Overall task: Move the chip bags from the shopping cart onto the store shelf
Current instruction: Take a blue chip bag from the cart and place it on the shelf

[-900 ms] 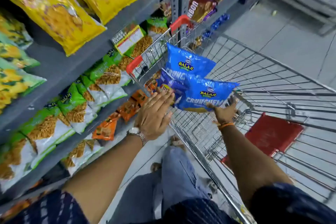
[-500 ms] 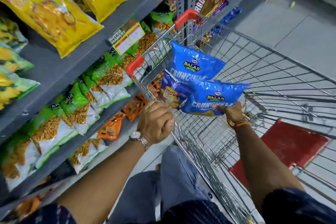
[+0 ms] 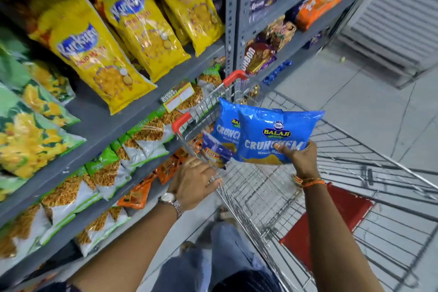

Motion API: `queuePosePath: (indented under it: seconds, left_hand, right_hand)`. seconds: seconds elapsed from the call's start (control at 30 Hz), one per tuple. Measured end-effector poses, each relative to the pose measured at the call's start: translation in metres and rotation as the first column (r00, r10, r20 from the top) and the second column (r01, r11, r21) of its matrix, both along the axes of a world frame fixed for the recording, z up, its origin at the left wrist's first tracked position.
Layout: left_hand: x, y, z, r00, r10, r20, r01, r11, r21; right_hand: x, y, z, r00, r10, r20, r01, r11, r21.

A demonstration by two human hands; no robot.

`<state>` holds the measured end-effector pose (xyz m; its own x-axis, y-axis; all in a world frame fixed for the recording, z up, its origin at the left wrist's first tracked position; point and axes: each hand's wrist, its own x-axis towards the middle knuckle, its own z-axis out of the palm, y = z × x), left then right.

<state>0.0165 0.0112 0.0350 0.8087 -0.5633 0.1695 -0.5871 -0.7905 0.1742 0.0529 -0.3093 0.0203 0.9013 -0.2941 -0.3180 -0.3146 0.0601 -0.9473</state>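
My right hand [image 3: 299, 157] grips the lower edge of a bright blue chip bag [image 3: 275, 135] and holds it up above the wire shopping cart [image 3: 260, 194]. Behind it a second blue chip bag [image 3: 226, 123] leans in the cart's near-left corner, with a smaller dark blue bag [image 3: 214, 150] below it. My left hand [image 3: 194, 184] is closed over the cart's left rim, close to the small dark blue bag. The grey store shelf [image 3: 106, 125] runs along the left, packed with snack bags.
Big yellow bags [image 3: 94, 54] hang over the upper shelf edge; green-and-white bags [image 3: 142, 140] and orange packets [image 3: 138, 194] fill the lower rows. A grey upright post [image 3: 233, 19] divides the shelving. A red seat flap [image 3: 331, 220] lies in the cart. Tiled floor [image 3: 367, 106] stretches to the right.
My right hand has lifted the front blue bag higher and turned it upright. My left hand went from open fingers to a closed grip on the cart rim. My view tilted upward.
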Motion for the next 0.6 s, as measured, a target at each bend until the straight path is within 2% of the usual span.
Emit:
queuePosePath:
  seconds: [0.13, 0.27, 0.43, 0.6]
  left_hand:
    - [0.006, 0.027, 0.071, 0.982, 0.167, 0.085, -0.157, 0.981, -0.113]
    - [0.008, 0.070, 0.160, 0.903, 0.332, 0.272, -0.280, 0.936, -0.211]
    - [-0.005, 0.128, 0.264, 0.731, 0.429, 0.530, -0.350, 0.903, -0.249]
    - [-0.026, 0.188, 0.336, 0.487, 0.519, 0.702, -0.446, 0.839, -0.311]
  right_hand:
    - [0.025, 0.028, 0.100, 0.986, 0.076, 0.151, -0.077, 0.997, 0.005]
    - [0.050, 0.064, 0.204, 0.929, 0.111, 0.354, -0.121, 0.993, 0.007]
    - [0.068, 0.123, 0.332, 0.798, 0.166, 0.580, -0.212, 0.977, 0.012]
    - [0.075, 0.187, 0.434, 0.668, 0.191, 0.719, -0.377, 0.920, 0.105]
